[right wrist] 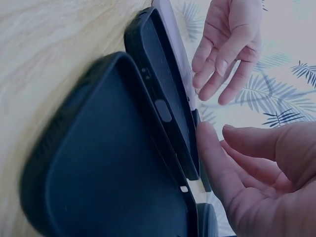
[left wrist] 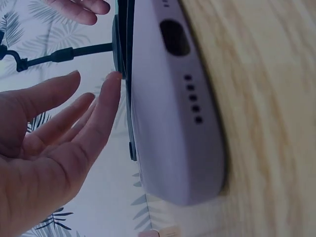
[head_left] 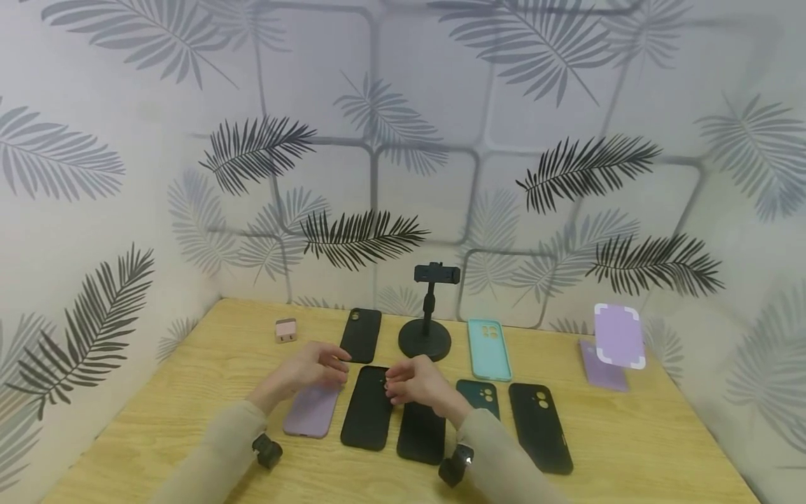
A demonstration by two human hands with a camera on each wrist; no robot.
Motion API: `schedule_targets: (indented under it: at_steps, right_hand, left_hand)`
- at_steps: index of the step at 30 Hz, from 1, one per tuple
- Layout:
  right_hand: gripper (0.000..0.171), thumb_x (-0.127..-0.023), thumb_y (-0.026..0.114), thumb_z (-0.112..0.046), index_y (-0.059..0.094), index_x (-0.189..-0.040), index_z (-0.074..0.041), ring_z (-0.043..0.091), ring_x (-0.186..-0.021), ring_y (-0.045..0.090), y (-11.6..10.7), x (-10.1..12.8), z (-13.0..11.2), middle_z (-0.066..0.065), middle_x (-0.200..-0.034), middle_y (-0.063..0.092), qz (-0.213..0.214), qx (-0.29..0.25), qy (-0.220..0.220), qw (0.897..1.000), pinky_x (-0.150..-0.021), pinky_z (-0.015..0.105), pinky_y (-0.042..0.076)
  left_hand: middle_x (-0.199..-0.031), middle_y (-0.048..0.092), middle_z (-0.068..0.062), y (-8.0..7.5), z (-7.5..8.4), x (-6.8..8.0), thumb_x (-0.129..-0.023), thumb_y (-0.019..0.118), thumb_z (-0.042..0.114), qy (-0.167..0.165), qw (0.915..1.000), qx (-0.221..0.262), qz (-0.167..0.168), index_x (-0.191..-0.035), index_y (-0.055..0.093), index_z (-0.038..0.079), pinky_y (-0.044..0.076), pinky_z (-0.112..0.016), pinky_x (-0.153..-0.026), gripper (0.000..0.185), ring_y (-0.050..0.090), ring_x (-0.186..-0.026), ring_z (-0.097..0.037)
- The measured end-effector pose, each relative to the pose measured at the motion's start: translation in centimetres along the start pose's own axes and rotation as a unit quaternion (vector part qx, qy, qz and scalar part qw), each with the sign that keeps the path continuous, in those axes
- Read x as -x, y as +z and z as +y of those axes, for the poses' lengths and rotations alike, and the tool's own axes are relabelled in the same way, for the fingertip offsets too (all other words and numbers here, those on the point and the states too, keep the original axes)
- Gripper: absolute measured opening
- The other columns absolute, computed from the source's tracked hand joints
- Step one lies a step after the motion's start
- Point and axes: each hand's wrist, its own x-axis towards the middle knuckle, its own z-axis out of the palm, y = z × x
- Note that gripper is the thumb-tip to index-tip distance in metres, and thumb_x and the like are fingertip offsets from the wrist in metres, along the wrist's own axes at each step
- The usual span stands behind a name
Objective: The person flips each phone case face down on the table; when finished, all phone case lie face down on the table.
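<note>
Left hand (head_left: 311, 369) hovers with fingers relaxed and spread, holding nothing, just above the lilac phone case (head_left: 312, 410). Right of it, the right hand (head_left: 415, 383) hangs loosely open over two black phone cases (head_left: 367, 408), near the phone stand (head_left: 425, 329).

1. The left hand (left wrist: 44, 148) is hovering with fingers straight and relaxed, holding nothing
2. A lilac phone case (left wrist: 173, 108) is lying on the wooden tabletop (left wrist: 266, 118), just beside the fingertips
3. A dark case edge (left wrist: 123, 39) is showing behind it
4. Fingers of the other hand (left wrist: 81, 7) are showing at the top
</note>
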Motion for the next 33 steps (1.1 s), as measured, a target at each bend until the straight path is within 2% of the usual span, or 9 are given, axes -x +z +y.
schedule_targets:
  at_steps: [3, 7, 10, 17, 23, 28, 33]
  right_hand:
    - [0.027, -0.091, 0.062, 0.005, 0.061, -0.116, 0.016, 0.030, -0.085, 0.073, -0.3, 0.3, -0.1, 0.030, -0.105, 0.068, 0.000, 0.007, -0.002, 1.000, -0.072, 0.038, 0.062]
    - [0.025, -0.090, 0.063, 0.007, 0.063, -0.113, 0.017, 0.029, -0.081, 0.073, -0.6, 0.4, 0.0, 0.031, -0.102, 0.069, -0.003, 0.010, 0.000, 1.000, -0.070, 0.038, 0.062]
    - [0.024, -0.090, 0.063, 0.006, 0.064, -0.112, 0.017, 0.029, -0.080, 0.073, -0.6, 0.4, 0.2, 0.030, -0.100, 0.070, -0.011, 0.012, 0.004, 1.000, -0.070, 0.037, 0.062]
    - [0.024, -0.089, 0.065, 0.004, 0.066, -0.111, 0.014, 0.024, -0.081, 0.073, -0.8, 0.2, 0.5, 0.026, -0.099, 0.071, -0.007, 0.032, 0.010, 0.999, -0.071, 0.037, 0.062]
    - [0.025, -0.089, 0.065, 0.005, 0.066, -0.112, 0.014, 0.025, -0.084, 0.073, -0.7, 0.1, 0.4, 0.026, -0.102, 0.071, -0.011, 0.035, 0.011, 0.999, -0.071, 0.037, 0.062]
    - [0.028, -0.089, 0.066, 0.003, 0.065, -0.115, 0.014, 0.027, -0.087, 0.073, -0.4, 0.1, 0.3, 0.025, -0.103, 0.071, -0.023, 0.025, 0.019, 0.999, -0.073, 0.038, 0.062]
    - [0.033, -0.090, 0.067, -0.002, 0.062, -0.120, 0.013, 0.029, -0.093, 0.072, 0.2, 0.0, 0.3, 0.023, -0.106, 0.071, -0.041, 0.006, 0.030, 0.999, -0.077, 0.039, 0.061]
  left_hand:
    - [-0.118, 0.066, -0.027, 0.3, 0.3, 0.0, -0.087, 0.069, 0.004, 0.010, 0.9996, -0.008, -0.027, -0.128, 0.057, -0.008, 0.058, -0.036, -0.084, 0.044, 0.069, -0.100, -0.026]
    - [-0.116, 0.068, -0.023, 0.7, 0.6, -0.1, -0.087, 0.070, 0.005, 0.017, 0.9979, -0.050, -0.037, -0.128, 0.059, -0.004, 0.057, -0.040, -0.086, 0.043, 0.069, -0.102, -0.028]
    - [-0.116, 0.068, -0.021, 1.1, 0.8, -0.1, -0.087, 0.070, 0.005, 0.003, 0.9974, -0.061, -0.036, -0.128, 0.060, -0.001, 0.057, -0.042, -0.087, 0.043, 0.068, -0.104, -0.029]
    - [-0.119, 0.066, -0.023, 1.7, 1.0, -0.2, -0.088, 0.068, 0.000, -0.030, 0.9982, -0.043, -0.030, -0.130, 0.059, -0.001, 0.058, -0.042, -0.087, 0.043, 0.067, -0.106, -0.030]
    - [-0.116, 0.064, -0.026, 1.8, 1.2, -0.2, -0.087, 0.065, -0.008, -0.064, 0.9976, 0.028, -0.002, -0.138, 0.047, -0.005, 0.060, -0.038, -0.078, 0.055, 0.069, -0.095, -0.027]
    - [-0.119, 0.062, -0.030, 1.5, 1.0, -0.3, -0.088, 0.064, -0.008, -0.057, 0.9959, 0.070, 0.005, -0.139, 0.042, -0.009, 0.060, -0.039, -0.076, 0.056, 0.070, -0.095, -0.027]
    - [-0.118, 0.061, -0.025, 1.0, 0.9, -0.4, -0.091, 0.064, -0.002, -0.054, 0.9922, 0.112, -0.003, -0.142, 0.041, -0.004, 0.060, -0.038, -0.078, 0.056, 0.068, -0.089, -0.022]
